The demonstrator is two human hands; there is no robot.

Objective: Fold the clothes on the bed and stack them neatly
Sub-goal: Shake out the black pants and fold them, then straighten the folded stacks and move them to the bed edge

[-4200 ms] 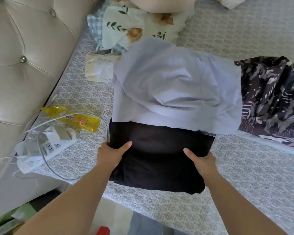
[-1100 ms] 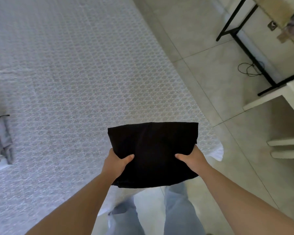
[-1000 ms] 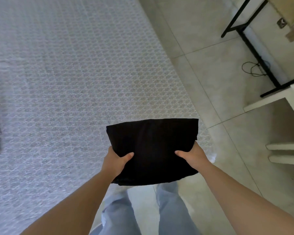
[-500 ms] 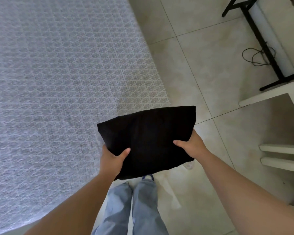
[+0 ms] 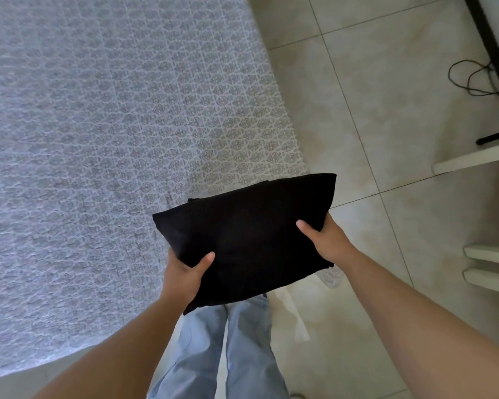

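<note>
1. A folded black garment (image 5: pixel 248 240) is held up in the air in front of the person, over the near corner of the bed (image 5: pixel 98 139) and the tiled floor (image 5: pixel 386 125), tilted with its right side higher.
2. The left hand (image 5: pixel 185 273) grips the garment's lower left edge, thumb on top and fingers curled beneath.
3. The right hand (image 5: pixel 326 240) grips the right edge the same way, thumb lying on the cloth.
4. The bed wears a grey patterned cover.
5. Light blue trouser legs (image 5: pixel 228 347) show below the garment.
6. A loose black cable (image 5: pixel 473 79) lies on the floor by a dark frame leg.
</note>
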